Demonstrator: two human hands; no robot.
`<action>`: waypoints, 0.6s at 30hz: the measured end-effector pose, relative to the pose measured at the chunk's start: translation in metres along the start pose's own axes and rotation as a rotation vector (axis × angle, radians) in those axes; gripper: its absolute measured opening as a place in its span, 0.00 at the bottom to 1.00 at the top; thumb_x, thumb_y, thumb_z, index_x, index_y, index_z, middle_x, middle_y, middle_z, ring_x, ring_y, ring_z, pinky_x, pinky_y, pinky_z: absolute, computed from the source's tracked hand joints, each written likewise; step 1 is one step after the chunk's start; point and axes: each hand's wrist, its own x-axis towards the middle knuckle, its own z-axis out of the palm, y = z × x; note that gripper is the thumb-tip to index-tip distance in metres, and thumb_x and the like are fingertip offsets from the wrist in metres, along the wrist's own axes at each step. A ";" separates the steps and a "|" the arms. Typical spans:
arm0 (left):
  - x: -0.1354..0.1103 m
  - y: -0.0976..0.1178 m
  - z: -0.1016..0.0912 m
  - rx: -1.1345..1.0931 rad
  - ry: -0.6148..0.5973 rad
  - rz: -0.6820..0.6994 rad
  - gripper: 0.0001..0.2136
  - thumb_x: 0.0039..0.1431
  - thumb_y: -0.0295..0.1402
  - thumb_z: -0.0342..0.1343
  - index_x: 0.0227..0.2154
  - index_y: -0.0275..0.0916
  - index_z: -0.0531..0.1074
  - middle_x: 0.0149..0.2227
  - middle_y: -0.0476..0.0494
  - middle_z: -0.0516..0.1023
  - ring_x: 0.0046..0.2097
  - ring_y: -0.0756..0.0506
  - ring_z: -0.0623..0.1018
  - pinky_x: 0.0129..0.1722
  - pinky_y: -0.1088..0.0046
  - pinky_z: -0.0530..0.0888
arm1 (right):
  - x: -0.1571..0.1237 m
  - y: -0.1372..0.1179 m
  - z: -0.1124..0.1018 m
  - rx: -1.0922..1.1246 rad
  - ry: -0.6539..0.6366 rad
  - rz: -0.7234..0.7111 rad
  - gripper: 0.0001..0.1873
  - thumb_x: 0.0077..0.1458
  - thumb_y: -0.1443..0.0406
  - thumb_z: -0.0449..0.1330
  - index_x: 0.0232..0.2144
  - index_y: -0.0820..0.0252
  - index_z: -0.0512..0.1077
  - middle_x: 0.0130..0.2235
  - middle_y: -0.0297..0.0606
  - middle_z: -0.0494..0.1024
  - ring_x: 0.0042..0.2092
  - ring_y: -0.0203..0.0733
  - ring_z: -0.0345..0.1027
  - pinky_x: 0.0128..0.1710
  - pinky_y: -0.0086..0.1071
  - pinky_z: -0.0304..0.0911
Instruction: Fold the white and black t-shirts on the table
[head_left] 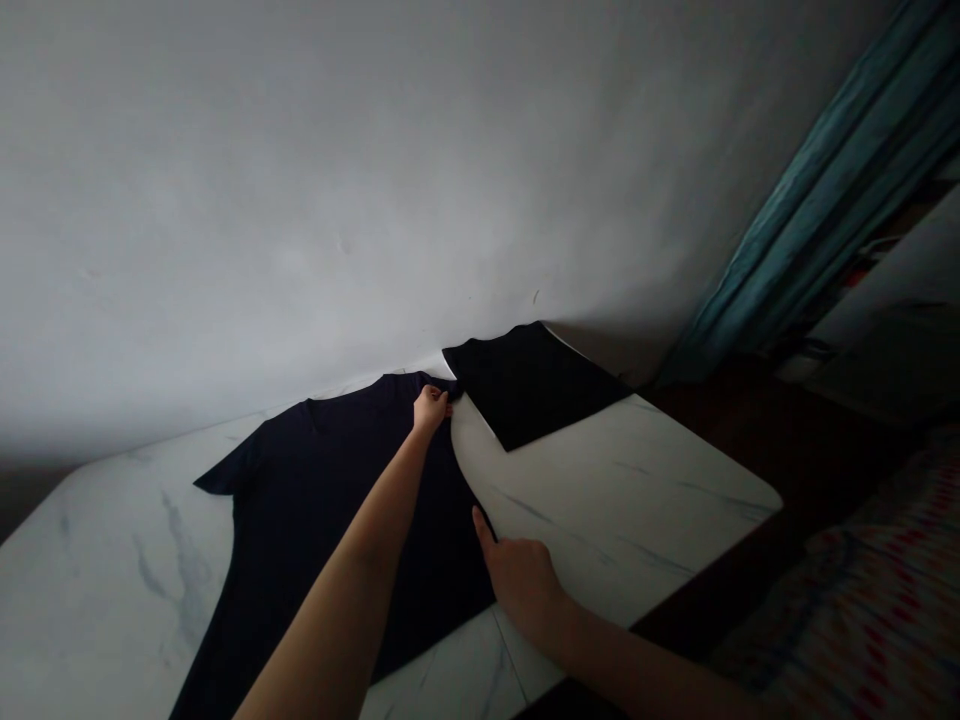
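Observation:
A dark navy T-shirt (330, 500) lies spread flat on a white marble-patterned table, one sleeve pointing left. My left hand (433, 408) reaches across it and is closed on the sleeve at its far right corner, fingers pinched on the fabric. Nearer to me, my right hand (525, 585) rests at the shirt's right side edge. Its index finger is stretched out along that edge, and the other fingers are bent and partly hidden. Beyond both hands, a black folded cloth (540, 388) lies flat near the wall.
The table (600, 480) stands against a pale wall (375, 180), with its rounded right corner over a dark floor. A teal curtain (810, 210) hangs at the right. Patterned fabric (862, 590) shows at the lower right, and dim items stand behind the curtain.

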 end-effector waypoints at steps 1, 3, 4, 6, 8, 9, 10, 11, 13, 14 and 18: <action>0.000 -0.003 0.001 -0.020 0.000 0.008 0.05 0.62 0.29 0.54 0.40 0.38 0.68 0.31 0.46 0.79 0.28 0.50 0.80 0.30 0.76 0.76 | -0.001 0.000 0.001 -0.005 -0.005 0.001 0.37 0.58 0.78 0.49 0.68 0.61 0.51 0.32 0.49 0.82 0.34 0.47 0.79 0.32 0.34 0.70; -0.001 -0.008 0.003 -0.054 -0.005 0.035 0.06 0.60 0.28 0.55 0.40 0.37 0.68 0.30 0.46 0.79 0.29 0.49 0.80 0.33 0.74 0.77 | -0.003 0.000 0.000 -0.023 -0.024 0.006 0.38 0.57 0.79 0.49 0.68 0.60 0.51 0.31 0.48 0.81 0.33 0.46 0.78 0.31 0.33 0.69; -0.002 -0.010 0.003 -0.070 -0.013 0.051 0.07 0.60 0.27 0.55 0.41 0.37 0.68 0.30 0.46 0.79 0.30 0.49 0.80 0.35 0.73 0.77 | -0.004 0.002 -0.002 -0.037 -0.027 0.010 0.37 0.57 0.79 0.49 0.68 0.59 0.52 0.31 0.47 0.81 0.33 0.46 0.78 0.32 0.34 0.69; -0.005 -0.012 0.001 -0.100 -0.041 0.086 0.09 0.59 0.25 0.55 0.42 0.37 0.69 0.30 0.46 0.80 0.31 0.49 0.80 0.36 0.72 0.77 | -0.005 0.005 -0.012 -0.061 0.015 0.000 0.31 0.59 0.76 0.50 0.64 0.59 0.61 0.35 0.49 0.81 0.38 0.48 0.77 0.35 0.36 0.69; -0.011 -0.015 -0.007 -0.125 -0.067 0.125 0.10 0.58 0.23 0.53 0.43 0.37 0.69 0.31 0.45 0.81 0.31 0.49 0.81 0.37 0.71 0.78 | 0.001 0.008 -0.029 -0.057 0.123 -0.046 0.21 0.61 0.71 0.52 0.55 0.59 0.72 0.42 0.51 0.79 0.45 0.51 0.74 0.41 0.39 0.68; -0.014 -0.016 -0.014 -0.131 -0.070 0.145 0.11 0.59 0.23 0.53 0.44 0.37 0.69 0.33 0.44 0.81 0.32 0.49 0.81 0.37 0.71 0.78 | 0.008 0.007 -0.039 -0.045 0.188 -0.076 0.18 0.62 0.68 0.53 0.52 0.60 0.74 0.45 0.52 0.78 0.48 0.52 0.72 0.44 0.40 0.67; -0.018 -0.018 -0.022 -0.131 -0.062 0.166 0.11 0.59 0.24 0.52 0.45 0.37 0.69 0.35 0.44 0.82 0.33 0.49 0.81 0.38 0.71 0.78 | 0.018 0.006 -0.048 -0.029 0.249 -0.109 0.17 0.63 0.66 0.53 0.51 0.60 0.74 0.47 0.53 0.77 0.50 0.52 0.70 0.46 0.41 0.66; -0.023 -0.022 -0.033 -0.123 -0.042 0.185 0.12 0.59 0.24 0.51 0.45 0.38 0.70 0.36 0.43 0.82 0.35 0.48 0.81 0.40 0.70 0.77 | 0.032 0.002 -0.057 -0.012 0.300 -0.137 0.18 0.63 0.65 0.53 0.52 0.62 0.73 0.48 0.53 0.76 0.52 0.52 0.69 0.48 0.41 0.64; -0.033 -0.030 -0.059 -0.082 0.027 0.218 0.12 0.59 0.24 0.49 0.45 0.38 0.71 0.40 0.43 0.81 0.40 0.47 0.81 0.44 0.69 0.76 | 0.069 -0.012 -0.067 0.027 0.364 -0.178 0.21 0.65 0.65 0.50 0.57 0.67 0.68 0.54 0.55 0.73 0.56 0.52 0.66 0.53 0.41 0.61; -0.039 -0.036 -0.073 -0.054 0.068 0.229 0.13 0.59 0.24 0.48 0.44 0.39 0.71 0.41 0.43 0.81 0.43 0.46 0.80 0.47 0.67 0.75 | 0.090 -0.020 -0.069 0.054 0.373 -0.182 0.23 0.65 0.66 0.49 0.59 0.69 0.66 0.58 0.57 0.69 0.59 0.52 0.62 0.57 0.42 0.57; -0.063 -0.067 -0.120 0.177 0.167 0.275 0.16 0.57 0.23 0.48 0.45 0.40 0.74 0.49 0.40 0.79 0.55 0.41 0.75 0.60 0.59 0.67 | 0.166 -0.052 -0.054 0.197 0.346 -0.117 0.33 0.66 0.59 0.48 0.65 0.76 0.55 0.69 0.59 0.49 0.69 0.55 0.43 0.65 0.46 0.42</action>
